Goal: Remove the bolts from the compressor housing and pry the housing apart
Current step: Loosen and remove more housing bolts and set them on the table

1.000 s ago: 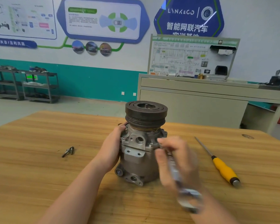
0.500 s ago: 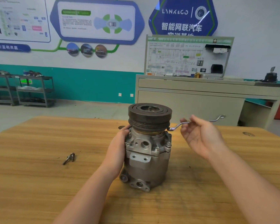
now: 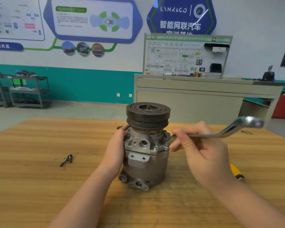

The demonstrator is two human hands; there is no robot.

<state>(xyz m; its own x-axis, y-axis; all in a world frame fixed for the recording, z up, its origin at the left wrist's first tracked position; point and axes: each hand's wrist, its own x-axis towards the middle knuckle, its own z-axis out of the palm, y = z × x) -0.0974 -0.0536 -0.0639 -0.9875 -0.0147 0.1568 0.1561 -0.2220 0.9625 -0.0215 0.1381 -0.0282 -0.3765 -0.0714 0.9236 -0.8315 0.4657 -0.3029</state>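
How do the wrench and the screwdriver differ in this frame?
The wrench is all bare metal with an offset bend; the screwdriver shows a yellow handle. The right hand holds the wrench above the table, one end at the compressor flange; the screwdriver lies untouched, mostly hidden behind that hand. Both sit right of the compressor.

Standing upright mid-surface (image 3: pixel 39 186): compressor (image 3: pixel 146 162), pulley (image 3: pixel 148 115) on top. Pressed against its left side, left hand (image 3: pixel 116 151); to its right, right hand (image 3: pixel 202 153) holding wrench (image 3: pixel 224 131), near end at the housing's upper right edge. Lying well left: loose bolts (image 3: pixel 66 160). Behind the right wrist: screwdriver (image 3: pixel 236 171).
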